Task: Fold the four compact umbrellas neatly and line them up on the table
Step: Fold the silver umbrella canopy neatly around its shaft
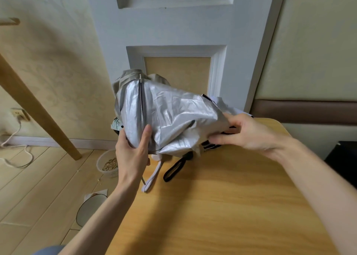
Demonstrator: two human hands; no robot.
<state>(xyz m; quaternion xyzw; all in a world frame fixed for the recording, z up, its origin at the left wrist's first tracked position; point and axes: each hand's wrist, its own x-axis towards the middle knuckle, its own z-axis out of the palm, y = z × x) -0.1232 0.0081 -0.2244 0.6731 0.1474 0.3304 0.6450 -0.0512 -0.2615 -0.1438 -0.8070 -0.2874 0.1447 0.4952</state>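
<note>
The canopy (173,115) hides its own handle and most of the umbrellas behind it. Only a teal scrap (116,123), striped cloth (209,146), a black strap (174,168) and a white strap (152,177) show. The left hand's (133,154) fingers are out of sight behind the fabric. The table (231,206) runs off the bottom edge. The contents of the bowl (102,159) are too small to tell.

The silver umbrella (173,115), its canopy loose and crumpled, tilted at the table's (231,206) eleven o'clock edge. A black wrist strap (174,169) lay at its six o'clock.
</note>
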